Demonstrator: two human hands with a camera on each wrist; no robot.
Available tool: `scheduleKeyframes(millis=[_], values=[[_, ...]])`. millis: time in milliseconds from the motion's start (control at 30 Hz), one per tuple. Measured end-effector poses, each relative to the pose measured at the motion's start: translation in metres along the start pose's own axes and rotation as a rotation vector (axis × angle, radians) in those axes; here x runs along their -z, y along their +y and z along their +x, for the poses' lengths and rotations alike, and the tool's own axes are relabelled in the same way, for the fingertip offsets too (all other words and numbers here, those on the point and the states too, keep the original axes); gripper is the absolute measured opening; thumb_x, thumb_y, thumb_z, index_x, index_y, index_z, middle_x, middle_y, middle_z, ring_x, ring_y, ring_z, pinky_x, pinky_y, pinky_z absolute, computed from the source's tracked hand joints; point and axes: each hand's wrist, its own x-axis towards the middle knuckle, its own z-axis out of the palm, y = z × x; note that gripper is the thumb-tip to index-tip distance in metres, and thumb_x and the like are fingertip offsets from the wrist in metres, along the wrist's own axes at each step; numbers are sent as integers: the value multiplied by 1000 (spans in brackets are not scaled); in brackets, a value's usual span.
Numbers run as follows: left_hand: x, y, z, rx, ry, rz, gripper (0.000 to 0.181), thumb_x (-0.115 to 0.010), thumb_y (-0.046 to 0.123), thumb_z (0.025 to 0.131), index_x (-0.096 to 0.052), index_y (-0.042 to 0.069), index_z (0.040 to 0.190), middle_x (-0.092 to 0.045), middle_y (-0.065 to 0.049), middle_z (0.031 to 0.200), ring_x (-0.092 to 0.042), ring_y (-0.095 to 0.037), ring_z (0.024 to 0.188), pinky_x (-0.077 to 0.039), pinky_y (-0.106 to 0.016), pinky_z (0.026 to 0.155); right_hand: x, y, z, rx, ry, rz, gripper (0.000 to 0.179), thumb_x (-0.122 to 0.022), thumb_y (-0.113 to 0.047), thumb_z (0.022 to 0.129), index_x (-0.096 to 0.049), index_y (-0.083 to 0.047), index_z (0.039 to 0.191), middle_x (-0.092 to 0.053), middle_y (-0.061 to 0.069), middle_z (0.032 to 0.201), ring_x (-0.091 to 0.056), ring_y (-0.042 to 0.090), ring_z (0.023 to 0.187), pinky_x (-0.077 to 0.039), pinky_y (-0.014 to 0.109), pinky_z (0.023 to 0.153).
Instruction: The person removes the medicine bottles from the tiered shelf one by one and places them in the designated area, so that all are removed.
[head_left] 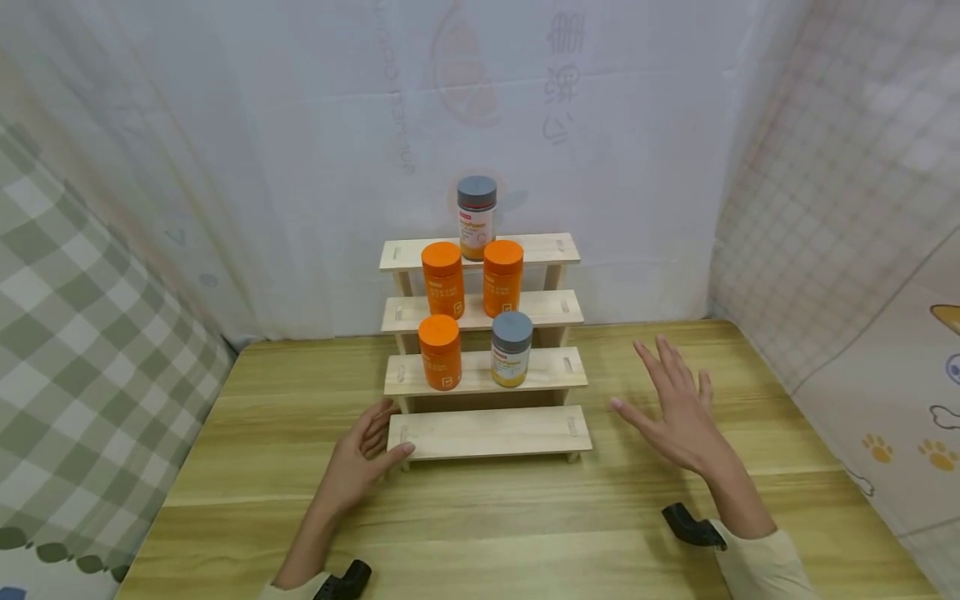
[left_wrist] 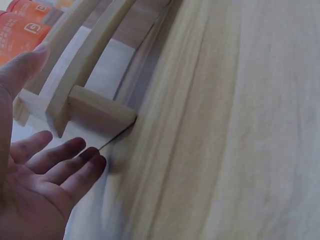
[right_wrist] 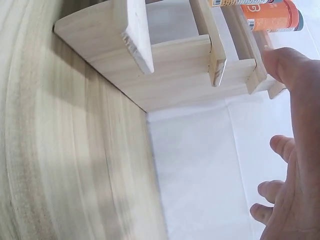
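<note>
A tiered wooden display rack (head_left: 491,433) with several steps stands on the table. At its lower left end is my left hand (head_left: 360,458), thumb overlapping the corner of the lowest step in the head view. In the left wrist view the fingers (left_wrist: 75,175) are loosely bent beside the rack's side panel and hold nothing. My right hand (head_left: 678,417) hovers to the right of the rack, fingers spread. A grey-lidded jar (head_left: 477,218) tops the rack. Two orange jars (head_left: 443,282) share the step below, and another orange jar (head_left: 440,353) and grey-lidded jar (head_left: 512,350) the one under that.
A wood-grain table (head_left: 480,533) carries the rack. White sheeting (head_left: 300,167) hangs behind it. Green checked cloth (head_left: 75,333) is on the left, and a patterned cloth (head_left: 862,333) slopes along the right edge.
</note>
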Motion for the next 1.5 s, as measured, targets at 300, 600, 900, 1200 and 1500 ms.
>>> scheduleKeyframes(millis=[300,600,900,1200,1500], values=[[-8,-8,1,47,-7,-195,84,-86,11,84,-40,8,154,-48,-23,154,-52,-39,139,-56,-26,100,-2,-11,6,0,-26,47,89,-66,-44,98,-14,-22,167,2,15,174,0,43,159,14,78,116],[-13,-21,3,21,1,-310,82,-84,0,82,-43,7,154,-45,-21,156,-57,-2,128,-54,-16,98,-3,-17,10,9,-23,95,88,-66,-41,99,-13,-24,167,1,13,174,-4,47,158,12,79,116],[-13,-23,2,39,20,-283,83,-85,3,82,-43,7,154,-46,-18,156,-55,4,126,-48,-11,102,1,-29,19,64,-29,155,87,-65,-36,100,-9,-31,167,1,11,174,-4,48,158,13,77,117],[-12,-24,3,47,18,-275,82,-85,4,83,-44,9,154,-49,-17,153,-56,2,125,-49,-12,102,10,-46,33,107,-20,200,85,-66,-31,100,-14,-26,167,-4,11,174,-9,49,156,-1,78,117],[-12,-24,3,61,25,-279,81,-86,4,82,-45,8,152,-51,-17,151,-57,-1,124,-50,-12,101,22,-62,53,129,-21,225,84,-66,-30,100,-13,-35,165,-4,3,174,-8,41,159,-9,81,116]])
